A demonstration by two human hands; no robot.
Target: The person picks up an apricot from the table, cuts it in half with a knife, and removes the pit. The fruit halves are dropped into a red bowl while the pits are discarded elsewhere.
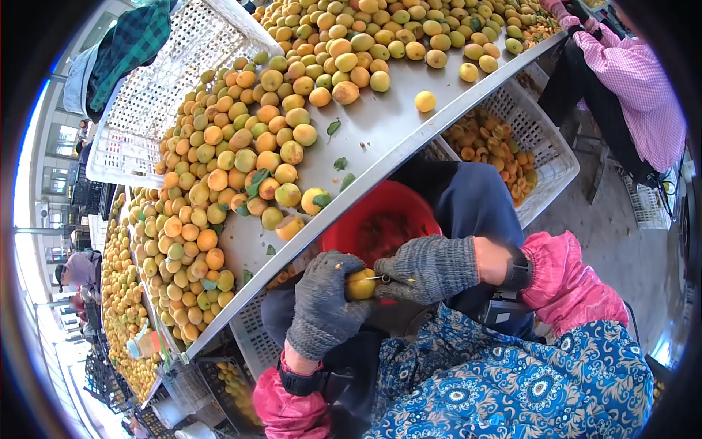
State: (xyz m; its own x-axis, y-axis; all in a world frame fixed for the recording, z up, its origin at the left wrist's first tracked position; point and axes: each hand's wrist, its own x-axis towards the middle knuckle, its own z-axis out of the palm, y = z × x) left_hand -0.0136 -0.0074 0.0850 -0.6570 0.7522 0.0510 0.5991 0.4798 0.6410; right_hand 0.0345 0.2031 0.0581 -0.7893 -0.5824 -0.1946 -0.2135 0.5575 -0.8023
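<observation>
My left hand [327, 301], in a grey knit glove, is closed round a yellow apricot [360, 284]. My right hand [433, 271], gloved the same way, grips a small thin metal tool [379, 278]. The tool's tip meets the apricot's right side, and its handle is hidden in my fingers. Just beyond my hands, between my knees, stands a red bucket [417, 205] with a dark, wet-looking inside. Loose apricots [248, 157] are heaped on the metal table [380, 135] in front of me, with green leaves among them.
A white crate [559, 164] with opened apricot pieces [497, 150] stands under the table edge. Another white crate [128, 139] lies tipped among the apricots at left. A person in a pink checked sleeve [621, 69] sits at the right. Farther left is another person [80, 271].
</observation>
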